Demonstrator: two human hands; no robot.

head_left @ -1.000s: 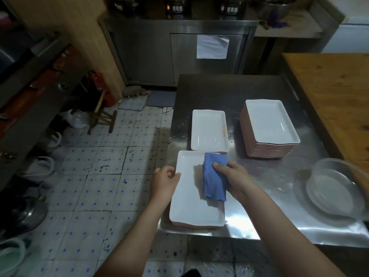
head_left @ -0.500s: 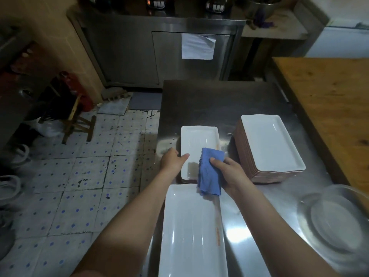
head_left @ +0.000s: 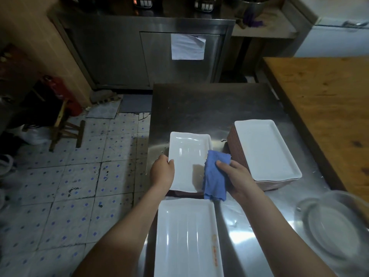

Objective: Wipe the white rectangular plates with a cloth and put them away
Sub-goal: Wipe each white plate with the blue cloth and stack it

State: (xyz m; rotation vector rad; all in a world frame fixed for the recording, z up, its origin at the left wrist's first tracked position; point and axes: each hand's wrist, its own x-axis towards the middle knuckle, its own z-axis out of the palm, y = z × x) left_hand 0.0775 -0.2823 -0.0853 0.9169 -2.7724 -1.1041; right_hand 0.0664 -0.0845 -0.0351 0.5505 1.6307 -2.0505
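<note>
A white rectangular plate (head_left: 185,156) is lifted and tilted above the steel table (head_left: 209,104). My left hand (head_left: 162,170) grips its left edge, thumb on the rim. My right hand (head_left: 235,176) holds a blue cloth (head_left: 215,176) against the plate's right edge. Another white plate (head_left: 187,236) lies flat on the table's near edge, below my hands. A tall stack of white plates (head_left: 265,150) with brown undersides stands to the right.
A clear glass bowl (head_left: 335,224) sits at the table's near right. A wooden counter (head_left: 323,100) runs along the right. To the left the table drops to a tiled floor (head_left: 75,186) with a wooden stool (head_left: 65,126). A steel cabinet (head_left: 151,54) stands behind.
My hands left the near plate, which stays flat on the table, and took up the farther plate. It now hangs tilted, with the cloth at its right edge.
</note>
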